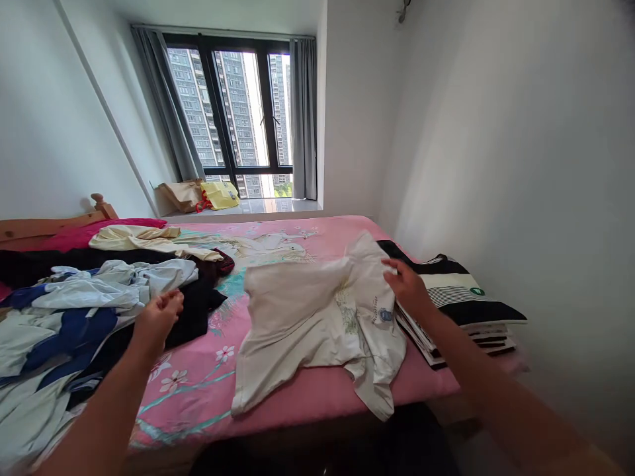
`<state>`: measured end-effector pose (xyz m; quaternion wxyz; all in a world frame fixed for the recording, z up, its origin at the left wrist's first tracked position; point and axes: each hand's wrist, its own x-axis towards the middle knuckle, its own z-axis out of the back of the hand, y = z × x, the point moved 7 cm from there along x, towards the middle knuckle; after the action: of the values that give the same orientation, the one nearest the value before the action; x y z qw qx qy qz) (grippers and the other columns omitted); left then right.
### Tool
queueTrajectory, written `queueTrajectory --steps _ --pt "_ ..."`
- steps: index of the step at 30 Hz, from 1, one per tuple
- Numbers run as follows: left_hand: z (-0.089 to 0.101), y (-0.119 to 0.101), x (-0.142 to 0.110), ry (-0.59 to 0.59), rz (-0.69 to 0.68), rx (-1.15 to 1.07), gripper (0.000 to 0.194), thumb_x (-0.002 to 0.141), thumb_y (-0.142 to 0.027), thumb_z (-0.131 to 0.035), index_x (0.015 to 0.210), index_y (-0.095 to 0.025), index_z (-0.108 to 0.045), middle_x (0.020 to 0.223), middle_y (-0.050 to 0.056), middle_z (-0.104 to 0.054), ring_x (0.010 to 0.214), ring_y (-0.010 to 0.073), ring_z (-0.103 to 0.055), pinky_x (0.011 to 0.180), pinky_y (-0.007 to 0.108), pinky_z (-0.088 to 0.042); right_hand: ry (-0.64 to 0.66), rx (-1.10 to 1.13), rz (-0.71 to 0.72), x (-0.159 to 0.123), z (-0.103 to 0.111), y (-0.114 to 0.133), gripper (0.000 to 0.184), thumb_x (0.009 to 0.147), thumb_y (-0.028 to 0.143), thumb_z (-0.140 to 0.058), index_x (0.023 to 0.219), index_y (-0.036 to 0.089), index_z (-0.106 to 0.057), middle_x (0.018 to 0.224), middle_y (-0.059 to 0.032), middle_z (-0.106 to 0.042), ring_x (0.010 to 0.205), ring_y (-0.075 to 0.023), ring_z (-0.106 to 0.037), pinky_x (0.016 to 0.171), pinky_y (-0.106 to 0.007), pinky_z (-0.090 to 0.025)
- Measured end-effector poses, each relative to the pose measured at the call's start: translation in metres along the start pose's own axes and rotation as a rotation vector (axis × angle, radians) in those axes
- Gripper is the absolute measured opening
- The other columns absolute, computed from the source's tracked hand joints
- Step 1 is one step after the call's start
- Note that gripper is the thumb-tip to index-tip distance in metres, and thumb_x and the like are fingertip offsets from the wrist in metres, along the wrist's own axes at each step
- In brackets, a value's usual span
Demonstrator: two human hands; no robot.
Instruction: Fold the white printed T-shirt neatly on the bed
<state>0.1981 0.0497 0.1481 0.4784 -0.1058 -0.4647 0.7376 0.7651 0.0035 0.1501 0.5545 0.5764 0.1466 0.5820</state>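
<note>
A cream T-shirt (297, 317) with a small print and a blue badge lies rumpled across the pink bed, its far right part slightly raised. My right hand (405, 285) is at the shirt's right edge, fingers stretched out and apart, and seems not to grip the cloth. To the left, my left hand (157, 320) hovers over the bed beside a black garment (191, 324), its fingers curled together with nothing visible in them. Behind that hand lies a heap of clothes with a white and blue garment (116, 284) on it.
A stack of folded clothes (454, 291), a black and white striped one on top, lies at the bed's right side by the wall. A cream garment (143, 239) tops the far left heap. Paper and yellow bags (218, 195) stand on the window sill. The bed's near edge (307, 423) is before me.
</note>
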Motion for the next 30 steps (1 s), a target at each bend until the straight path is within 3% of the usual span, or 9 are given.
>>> queueTrajectory --steps 4,6,8,12,15,19,23,27,30 --pt "-0.059 0.124 -0.089 0.352 0.302 -0.102 0.052 0.066 -0.061 -0.059 0.083 -0.012 -0.064 0.081 0.007 -0.069 0.073 0.0217 -0.064 0.056 0.026 -0.048 -0.022 -0.057 -0.468 -0.147 0.002 -0.125 0.048 0.069 0.056 -0.057 0.098 0.017 -0.061 0.101 -0.0113 -0.066 0.1 -0.0291 -0.06 0.093 -0.044 -0.045" --pt "-0.079 0.143 -0.129 0.443 0.183 -0.013 0.048 0.063 -0.063 -0.059 0.076 -0.018 -0.066 0.082 0.007 -0.07 0.084 0.0263 -0.064 0.069 0.031 -0.049 -0.05 -0.09 -0.591 -0.207 0.002 -0.167 0.053 0.065 0.061 -0.058 0.096 0.018 -0.06 0.098 -0.0123 -0.066 0.097 -0.0312 -0.061 0.091 -0.045 -0.046" --pt "-0.095 0.141 -0.158 0.511 0.069 0.165 0.048 0.067 -0.066 -0.052 0.07 -0.021 -0.066 0.082 0.007 -0.069 0.09 0.0285 -0.062 0.08 0.035 -0.047 -0.038 -0.2 -0.525 -0.239 -0.002 -0.181 0.054 0.066 0.064 -0.057 0.097 0.019 -0.06 0.103 -0.0125 -0.065 0.101 -0.0315 -0.058 0.094 -0.045 -0.043" --pt "-0.114 0.123 -0.178 0.551 0.035 0.447 0.044 0.072 -0.061 -0.047 0.072 -0.02 -0.063 0.084 0.011 -0.067 0.093 0.0322 -0.06 0.081 0.04 -0.044 0.004 -0.53 -0.337 -0.241 -0.02 -0.161 0.058 0.065 0.068 -0.056 0.092 0.017 -0.062 0.1 -0.0165 -0.063 0.101 -0.0361 -0.054 0.094 -0.052 -0.038" --pt "-0.119 0.124 -0.176 0.581 0.133 0.319 0.034 0.072 -0.051 -0.05 0.075 -0.02 -0.061 0.078 0.007 -0.066 0.083 0.028 -0.062 0.072 0.035 -0.045 0.053 -0.662 -0.366 -0.223 -0.03 -0.147 0.052 0.061 0.066 -0.061 0.081 0.019 -0.063 0.095 -0.0167 -0.063 0.097 -0.0382 -0.053 0.09 -0.054 -0.038" --pt "-0.114 0.139 -0.174 0.477 0.271 0.016 0.036 0.069 -0.056 -0.053 0.066 -0.02 -0.054 0.058 0.0 -0.058 0.061 0.0199 -0.058 0.055 0.027 -0.043 0.059 -0.315 -0.557 -0.216 -0.031 -0.15 0.034 0.064 0.055 -0.058 0.07 0.022 -0.06 0.077 -0.008 -0.063 0.081 -0.0293 -0.057 0.078 -0.042 -0.043" --pt "-0.111 0.147 -0.182 0.474 0.344 0.014 0.039 0.066 -0.059 -0.056 0.066 -0.021 -0.051 0.052 -0.002 -0.053 0.047 0.0168 -0.051 0.045 0.027 -0.038 0.033 0.095 -0.737 -0.23 -0.033 -0.156 0.034 0.07 0.054 -0.051 0.078 0.022 -0.058 0.071 -0.0027 -0.063 0.071 -0.023 -0.058 0.067 -0.033 -0.045" --pt "-0.126 0.144 -0.193 0.687 0.377 0.028 0.036 0.067 -0.055 -0.06 0.069 -0.019 -0.055 0.042 -0.004 -0.046 0.036 0.0143 -0.042 0.041 0.027 -0.03 0.098 -0.16 -0.665 -0.225 -0.04 -0.142 0.036 0.062 0.05 -0.065 0.084 0.022 -0.061 0.082 -0.0055 -0.065 0.082 -0.0255 -0.059 0.073 -0.033 -0.043" --pt "-0.127 0.149 -0.194 0.675 0.497 -0.124 0.032 0.064 -0.043 -0.068 0.079 -0.018 -0.057 0.041 -0.007 -0.043 0.034 0.0125 -0.04 0.037 0.023 -0.022 0.027 -0.267 -0.593 -0.215 -0.039 -0.133 0.028 0.066 0.048 -0.057 0.074 0.021 -0.059 0.079 -0.0067 -0.063 0.081 -0.025 -0.057 0.071 -0.033 -0.042"
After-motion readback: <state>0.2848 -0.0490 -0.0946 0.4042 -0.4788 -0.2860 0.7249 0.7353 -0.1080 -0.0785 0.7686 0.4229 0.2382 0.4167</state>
